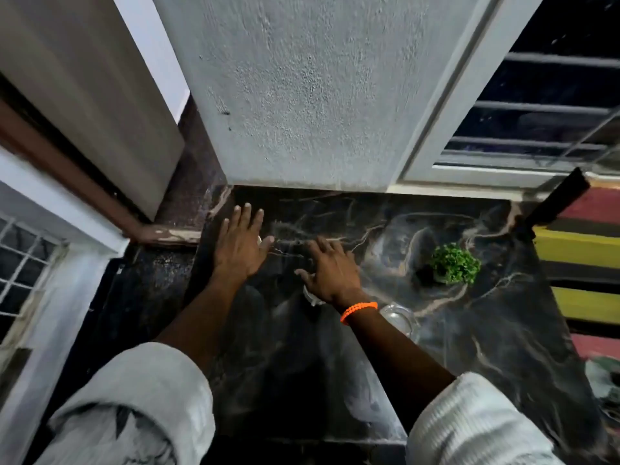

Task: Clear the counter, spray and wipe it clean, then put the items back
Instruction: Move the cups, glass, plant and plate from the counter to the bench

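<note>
Left hand (240,245): fingers straight and spread, palm down over the counter (486,330) near its far left corner. A small pale item shows between thumb and forefinger; the hand covers most of it, so what it is, and whether the hand touches it, cannot be told.

Right hand (330,271): fingers extended and spread, palm down, just right of the left hand, the two hands apart. It holds nothing visible. A white object (311,297) protrudes from under the heel of this hand; most of it is hidden and cannot be identified. Whether either palm presses on the surface or hovers above it cannot be determined. An orange beaded bracelet (358,311) circles the right wrist. Both forearms are bare, with pale sleeves (469,421) pushed up; the lower frame edge cuts them off.

A clear glass object (399,318) sits on the counter just right of the bracelet, partly behind the forearm; its outline is faint against the dark veined stone. A small green plant (454,263) stands toward the right edge, well apart from the hands; its pot merges with the dark surface.

Beyond the far edge rises a grey textured wall (302,95). A barred window (543,109) lies to its right, cropped by the frame. A striped mat (587,250) lies past the right edge.
</note>
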